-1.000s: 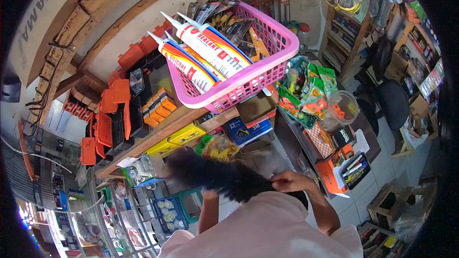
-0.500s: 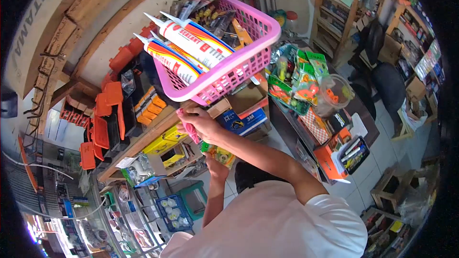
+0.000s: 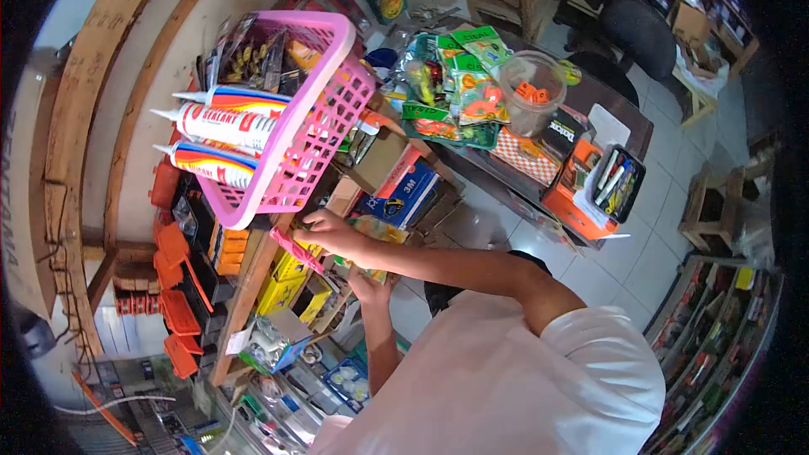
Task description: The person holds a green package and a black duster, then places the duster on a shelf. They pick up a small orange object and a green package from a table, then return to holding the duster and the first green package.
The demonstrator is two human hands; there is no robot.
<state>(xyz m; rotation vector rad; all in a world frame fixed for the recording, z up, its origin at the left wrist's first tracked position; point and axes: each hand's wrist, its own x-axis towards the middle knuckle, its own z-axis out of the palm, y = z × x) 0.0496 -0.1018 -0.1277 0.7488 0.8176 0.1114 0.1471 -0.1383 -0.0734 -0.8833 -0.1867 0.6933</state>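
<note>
Head view, and the whole scene has swung round since the last frame: the pink basket [image 3: 333,50] was up near the top middle and is now upper left, sealant tubes [image 3: 232,124] in it still pointing left. The desk [image 3: 628,131] with the colourful packets [image 3: 476,97] and clear tub [image 3: 533,118] sits upper middle to right.

Right arm is still reaching across. Right hand [image 3: 330,234] is just under the basket, left of centre. Half a second ago its fingers were wrapped round the pink thing [image 3: 295,250]; now that thing slants down right beside them, above the wooden shelf edge [image 3: 250,307], and honestly I can't tell if they're still gripping it.

Left hand [image 3: 368,285] is lower, near the middle, fingers curled on the yellow-green bag [image 3: 368,226], which is partly hidden behind the right forearm. The blue box [image 3: 403,194] is just beyond that.
</note>
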